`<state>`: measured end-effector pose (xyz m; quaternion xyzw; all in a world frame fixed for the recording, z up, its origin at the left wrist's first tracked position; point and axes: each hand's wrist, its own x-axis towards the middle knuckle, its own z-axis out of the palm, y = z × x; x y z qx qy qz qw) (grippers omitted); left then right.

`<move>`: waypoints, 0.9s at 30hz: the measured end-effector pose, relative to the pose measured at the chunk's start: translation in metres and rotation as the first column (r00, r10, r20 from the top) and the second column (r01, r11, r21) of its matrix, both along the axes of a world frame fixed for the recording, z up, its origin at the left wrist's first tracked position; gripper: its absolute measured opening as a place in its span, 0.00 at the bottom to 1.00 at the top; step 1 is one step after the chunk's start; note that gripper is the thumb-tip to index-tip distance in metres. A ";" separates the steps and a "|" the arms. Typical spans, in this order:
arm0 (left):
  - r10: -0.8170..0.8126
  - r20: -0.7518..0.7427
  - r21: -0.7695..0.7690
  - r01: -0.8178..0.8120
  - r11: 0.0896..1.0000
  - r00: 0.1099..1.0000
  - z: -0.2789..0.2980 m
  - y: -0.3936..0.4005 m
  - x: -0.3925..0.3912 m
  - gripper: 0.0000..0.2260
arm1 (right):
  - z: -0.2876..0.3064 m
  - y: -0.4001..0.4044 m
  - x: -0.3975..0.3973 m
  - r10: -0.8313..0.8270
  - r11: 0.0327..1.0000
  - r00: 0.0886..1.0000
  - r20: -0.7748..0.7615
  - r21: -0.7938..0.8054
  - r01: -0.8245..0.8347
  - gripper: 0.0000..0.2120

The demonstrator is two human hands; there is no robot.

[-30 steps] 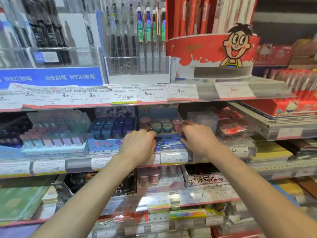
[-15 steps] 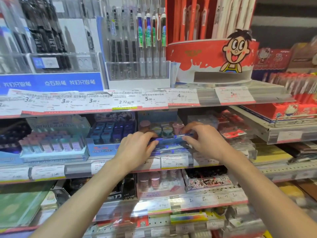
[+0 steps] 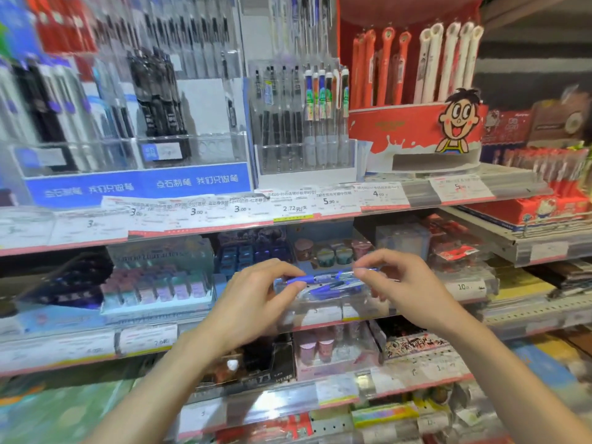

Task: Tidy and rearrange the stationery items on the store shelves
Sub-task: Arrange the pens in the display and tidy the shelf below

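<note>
Both hands have lifted the clear pen pack (image 3: 330,283) off the shelf (image 3: 192,232); left hand (image 3: 256,302) and right hand (image 3: 403,286) pinch its ends.

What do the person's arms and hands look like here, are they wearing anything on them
Both arms come up from the bottom of the head view bare as far as the frame shows. No sleeve, glove, watch, bracelet or ring is visible on the left hand or the right hand. The fingers look slim, with short nails, though motion blur hides finer detail.
</note>
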<state>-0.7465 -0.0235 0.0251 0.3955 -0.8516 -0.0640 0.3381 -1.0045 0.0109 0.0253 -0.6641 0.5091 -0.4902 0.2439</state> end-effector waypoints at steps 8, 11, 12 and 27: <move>0.006 -0.069 -0.126 -0.015 0.992 0.998 0.037 0.025 0.093 0.05 | 0.042 0.025 0.093 0.052 0.991 0.994 0.093 -0.128 -0.040 0.03; 0.014 -0.074 -0.164 -0.026 0.986 0.997 0.053 0.033 0.123 0.05 | 0.064 0.026 0.125 0.097 0.984 0.981 0.166 -0.166 -0.070 0.02; 0.022 -0.074 -0.180 -0.035 0.983 0.997 0.059 0.035 0.132 0.05 | 0.072 0.025 0.135 0.110 0.981 0.975 0.194 -0.177 -0.076 0.03; 0.244 -0.152 -0.284 -0.278 0.918 0.958 0.119 0.005 0.165 0.06 | 0.160 -0.035 0.239 0.178 0.953 0.910 0.375 -0.296 -0.064 0.16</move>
